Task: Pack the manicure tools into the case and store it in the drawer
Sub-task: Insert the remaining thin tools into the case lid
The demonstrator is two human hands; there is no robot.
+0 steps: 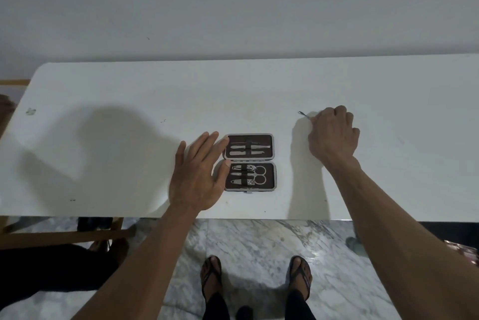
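An open manicure case with a dark brown lining and grey rim lies flat on the white table, near its front edge. Its far half holds thin files and tweezers under a strap; its near half holds clippers and scissors. My left hand rests flat with fingers spread, fingertips touching the case's left side. To the right of the case, my right hand is closed around a thin metal tool whose tip sticks out to the left, low over the tabletop.
The table's far edge meets a plain wall. A wooden frame shows under the table at the left. Below the front edge are a marble floor and my feet in sandals. No drawer is in view.
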